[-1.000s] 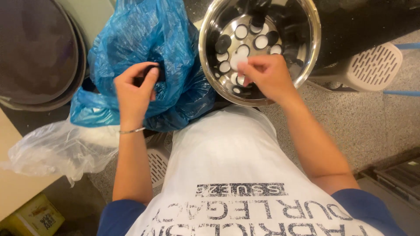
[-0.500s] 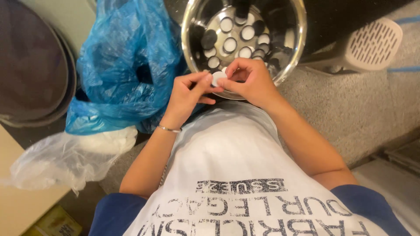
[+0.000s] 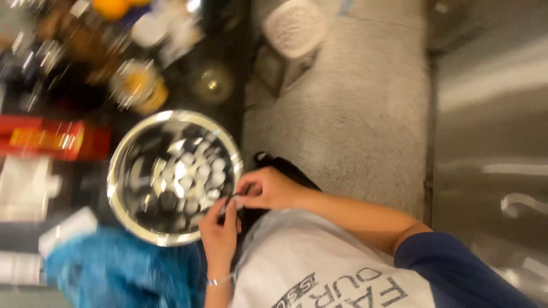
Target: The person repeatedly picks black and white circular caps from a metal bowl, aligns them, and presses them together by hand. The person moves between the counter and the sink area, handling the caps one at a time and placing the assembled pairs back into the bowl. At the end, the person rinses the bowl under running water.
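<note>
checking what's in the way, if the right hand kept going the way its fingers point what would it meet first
Probably the left hand's fingertips, which it nearly touches already; just beyond lies the rim of the steel bowl. The right hand points left in this blurred view, so depth is uncertain.

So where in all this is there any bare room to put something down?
The widest bare patch is the grey speckled surface, between the steel bowl and the metal panel, beyond the right hand. It is crowded elsewhere: blurred jars and bottles beyond the bowl, a blue plastic bag below it, and the left hand at the bowl's rim.
</note>
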`<state>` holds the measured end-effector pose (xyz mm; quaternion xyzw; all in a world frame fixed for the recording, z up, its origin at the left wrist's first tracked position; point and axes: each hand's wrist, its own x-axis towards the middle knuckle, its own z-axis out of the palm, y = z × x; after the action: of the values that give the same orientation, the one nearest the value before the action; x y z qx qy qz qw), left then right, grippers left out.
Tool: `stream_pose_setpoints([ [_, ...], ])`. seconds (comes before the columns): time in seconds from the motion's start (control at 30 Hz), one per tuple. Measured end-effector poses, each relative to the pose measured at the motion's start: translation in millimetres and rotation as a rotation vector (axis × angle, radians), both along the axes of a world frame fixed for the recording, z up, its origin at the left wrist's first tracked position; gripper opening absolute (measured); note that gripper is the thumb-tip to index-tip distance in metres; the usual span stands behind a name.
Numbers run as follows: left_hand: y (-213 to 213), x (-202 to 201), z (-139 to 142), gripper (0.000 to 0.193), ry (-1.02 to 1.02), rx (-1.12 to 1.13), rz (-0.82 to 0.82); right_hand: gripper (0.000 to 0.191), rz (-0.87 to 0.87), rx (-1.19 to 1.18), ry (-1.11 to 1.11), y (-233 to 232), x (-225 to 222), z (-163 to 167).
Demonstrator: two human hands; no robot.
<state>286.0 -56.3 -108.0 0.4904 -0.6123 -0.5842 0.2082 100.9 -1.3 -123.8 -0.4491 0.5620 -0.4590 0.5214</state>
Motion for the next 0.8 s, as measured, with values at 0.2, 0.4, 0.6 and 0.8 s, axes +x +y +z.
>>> stream_pose_setpoints([
  [0.2,47.5,-30.3,-12.0,0.016,-0.040,-0.428,-0.329,0.021,-0.220,0.121,0.198,86.4,-3.9,5.3],
  [0.4,113.1,-96.6,-10.8,0.023,-0.204,-0.125,-0.447,0.016,-0.355,0.151,0.154,171.1,-62.4,16.0],
  [0.6,161.0,-215.4,-40.1,0.019,-0.188,-0.063,-0.629,0.021,-0.420,0.100,0.215,256.9,-164.1,5.1],
  [0.8,247.5,-380.0,-42.6,0.018,-0.171,-0.270,-0.896,0.024,-0.455,0.018,0.321,369.4,-311.4,-4.4],
])
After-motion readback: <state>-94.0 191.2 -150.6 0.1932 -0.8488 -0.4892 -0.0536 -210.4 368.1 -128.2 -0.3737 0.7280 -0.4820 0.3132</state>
